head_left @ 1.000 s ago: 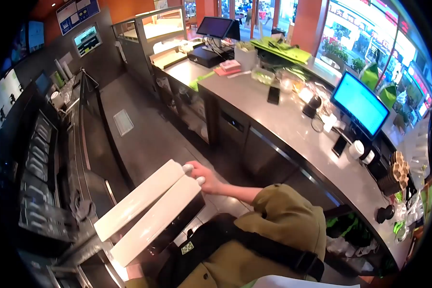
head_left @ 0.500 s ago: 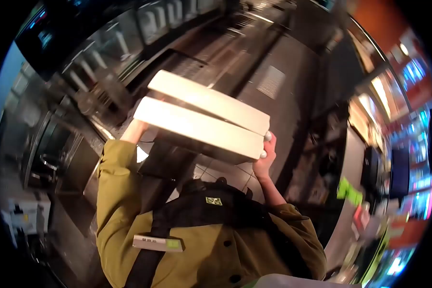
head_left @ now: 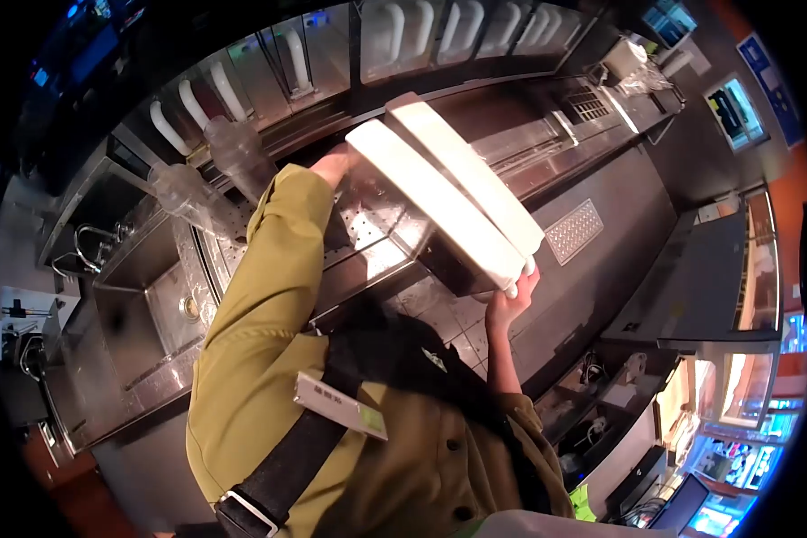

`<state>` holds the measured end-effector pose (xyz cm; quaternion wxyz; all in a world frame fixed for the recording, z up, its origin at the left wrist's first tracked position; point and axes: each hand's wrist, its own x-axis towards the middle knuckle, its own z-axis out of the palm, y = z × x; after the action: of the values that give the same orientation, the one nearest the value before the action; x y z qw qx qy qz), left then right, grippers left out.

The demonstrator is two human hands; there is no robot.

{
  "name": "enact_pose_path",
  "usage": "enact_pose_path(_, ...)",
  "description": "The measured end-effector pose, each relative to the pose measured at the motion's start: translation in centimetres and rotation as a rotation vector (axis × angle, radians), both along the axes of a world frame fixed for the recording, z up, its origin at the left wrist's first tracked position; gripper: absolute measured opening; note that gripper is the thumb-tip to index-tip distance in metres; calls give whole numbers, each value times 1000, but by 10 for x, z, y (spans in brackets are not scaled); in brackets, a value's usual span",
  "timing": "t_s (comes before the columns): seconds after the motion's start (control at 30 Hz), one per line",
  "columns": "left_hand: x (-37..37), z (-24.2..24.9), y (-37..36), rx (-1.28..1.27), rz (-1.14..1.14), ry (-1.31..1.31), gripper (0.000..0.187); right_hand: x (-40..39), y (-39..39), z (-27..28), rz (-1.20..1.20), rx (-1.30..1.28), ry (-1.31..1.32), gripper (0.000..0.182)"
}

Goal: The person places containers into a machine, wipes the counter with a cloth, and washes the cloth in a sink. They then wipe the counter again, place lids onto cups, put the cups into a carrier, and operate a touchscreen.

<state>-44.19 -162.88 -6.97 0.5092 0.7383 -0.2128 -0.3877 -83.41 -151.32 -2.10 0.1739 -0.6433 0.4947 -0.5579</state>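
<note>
Since a second ago the person had turned from the aisle, and the left hand (head_left: 332, 164) and right hand (head_left: 508, 300) gripped the container (head_left: 444, 193) ends above the steel counter (head_left: 368, 260).

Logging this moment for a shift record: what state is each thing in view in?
Container: lifted, tilted, held at both ends.
Lids: two, shut, side by side on top.
Left hand: gripping the far end.
Right hand: gripping the near end, fingertips on the rim.
Sink: no water visible.
Tap: not running.
Cups: clear, standing on the perforated counter.
</note>
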Motion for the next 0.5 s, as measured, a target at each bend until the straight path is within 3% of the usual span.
enact_pose_path(0.3, 21, -6, -25, -44, 153, 183, 33, 12, -63, -5, 162, 158, 10, 32)
enact_pose_path(0.43, 17, -4, -20, -82, 219, 246, 33, -5, -83, 2, 433, 193, 126, 41)
enact_pose_path(0.5, 12, 1, -13, -105, 263, 277, 33, -16, -97, 16, 611, 215, 155, 34)
